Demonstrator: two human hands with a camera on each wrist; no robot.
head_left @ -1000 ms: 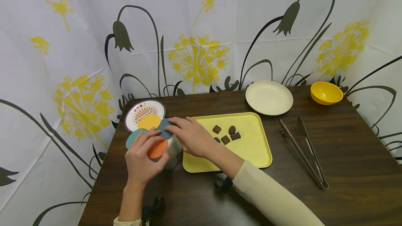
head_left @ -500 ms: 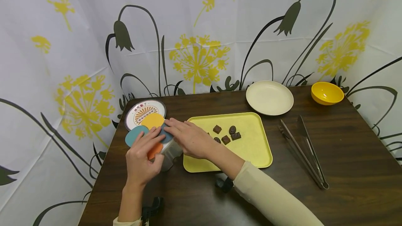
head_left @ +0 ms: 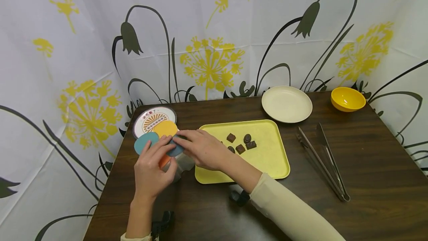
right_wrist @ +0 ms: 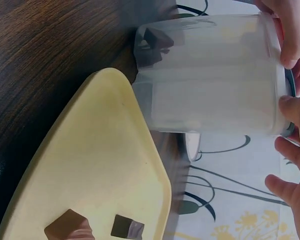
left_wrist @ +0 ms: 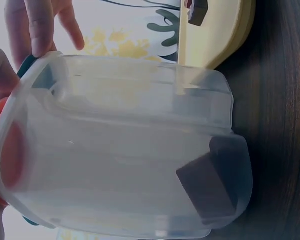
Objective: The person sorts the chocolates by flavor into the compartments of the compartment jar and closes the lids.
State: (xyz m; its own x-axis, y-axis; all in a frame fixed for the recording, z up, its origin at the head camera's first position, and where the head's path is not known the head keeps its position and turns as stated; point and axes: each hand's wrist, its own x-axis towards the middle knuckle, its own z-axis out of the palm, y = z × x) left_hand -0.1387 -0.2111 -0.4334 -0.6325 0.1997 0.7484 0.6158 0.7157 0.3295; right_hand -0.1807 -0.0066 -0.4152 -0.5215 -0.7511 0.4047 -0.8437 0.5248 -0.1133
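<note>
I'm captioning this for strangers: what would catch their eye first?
Probably the multicoloured lid of a translucent container, left of centre, under the left hand and right hand. Next, the yellow tray beside it, bearing dark chocolate-like pieces. Then the glossy yellow bowl, far right.

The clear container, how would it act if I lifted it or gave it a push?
The clear container is probably light for its size, since just dark pieces show near its bottom. Being taller than wide, it might tip if pushed high up. Its smooth walls look like plastic, so perhaps slightly slippery.
</note>
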